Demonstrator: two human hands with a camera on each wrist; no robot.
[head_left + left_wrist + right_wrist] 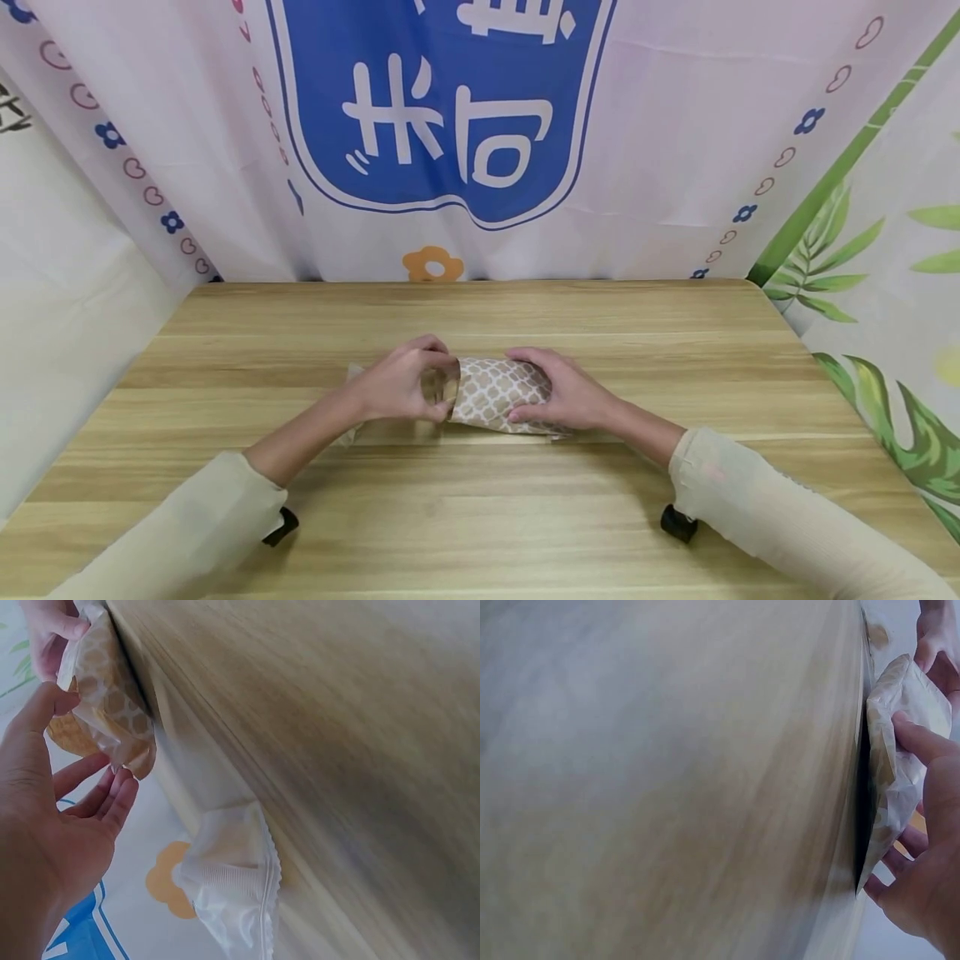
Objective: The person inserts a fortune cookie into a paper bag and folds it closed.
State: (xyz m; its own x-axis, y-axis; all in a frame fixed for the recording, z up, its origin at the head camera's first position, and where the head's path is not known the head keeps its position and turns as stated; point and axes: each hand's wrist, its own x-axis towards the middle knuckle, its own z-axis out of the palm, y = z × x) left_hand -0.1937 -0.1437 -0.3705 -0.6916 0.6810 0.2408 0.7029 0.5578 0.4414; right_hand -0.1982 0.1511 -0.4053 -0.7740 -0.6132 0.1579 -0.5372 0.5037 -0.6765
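Note:
A tan paper bag [495, 393] with a white lattice pattern lies on its side across the table, its mouth facing left. My left hand [403, 383] is at that mouth, thumb at one edge and fingertips at the opposite edge, as the left wrist view also shows. The brown inside of the bag [71, 735] shows between them. From the other end, my right hand [573, 392] grips the bag, thumb on the near side and fingers on the far side. A clear plastic packet [232, 877] with ribbed pale contents lies left of the bag, mostly hidden behind my left hand in the head view.
The wood-grain table [480, 517] runs back to a printed curtain [660, 167] with a blue emblem. White cloth [67, 275] hangs at the left and leaf-printed cloth [885, 275] at the right. A black strap piece [678, 523] sits under the right sleeve.

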